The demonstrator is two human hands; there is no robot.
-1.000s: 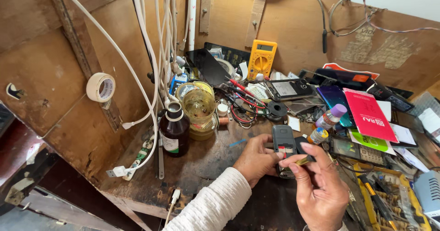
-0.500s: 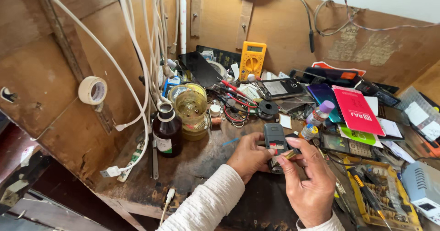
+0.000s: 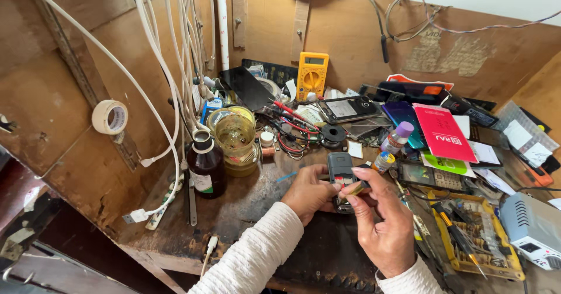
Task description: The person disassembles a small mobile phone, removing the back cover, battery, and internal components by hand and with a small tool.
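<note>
Grey phone point(image 3: 340, 174) held in left hand's point(image 3: 308, 193) grip, base hidden; right hand point(image 3: 383, 227) pinches it

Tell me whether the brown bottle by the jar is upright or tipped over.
Upright. The brown bottle stands on its base on the bench, neck pointing up, beside the glass jar. Whether it is capped, cannot tell.

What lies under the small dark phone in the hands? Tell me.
Left hand fingers support the phone from beneath, with the dark worktop below. The right hand covers its lower end.
</note>
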